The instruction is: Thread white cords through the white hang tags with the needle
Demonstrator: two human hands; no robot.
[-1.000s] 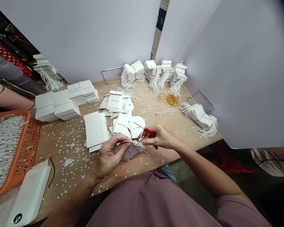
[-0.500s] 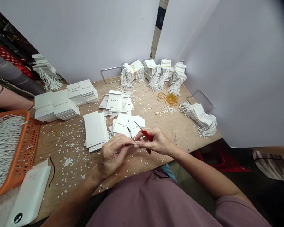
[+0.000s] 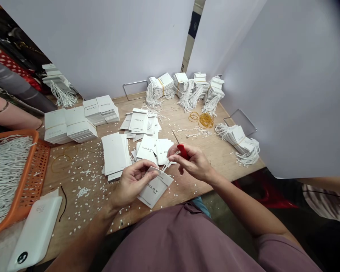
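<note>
Between thumb and fingers, my left hand (image 3: 134, 183) pinches a white printed hang tag (image 3: 155, 189), its face turned up toward me. A white string (image 3: 165, 165) runs from the tag's top edge to my right hand (image 3: 193, 161), whose fingertips hold it. That same hand also grips a red-handled tool (image 3: 183, 151) with a thin metal shaft pointing up and left; its kind I cannot make out. Just beyond my hands lie loose printed tags (image 3: 146, 148) and a stack of blank-looking cards (image 3: 115, 153).
An orange basket (image 3: 22, 181) of white strings and a white power bank-like device (image 3: 35, 230) are at left. Bundled tags (image 3: 161, 85) line the back, with rubber bands (image 3: 206, 120) before them. Another bundle (image 3: 240, 141) lies right. Small white paper dots (image 3: 82, 192) litter the wooden table.
The hang tag has swung into view, face up, below my left hand. My right hand has moved slightly right and up with the tool, and the string stretches between the hands.
</note>
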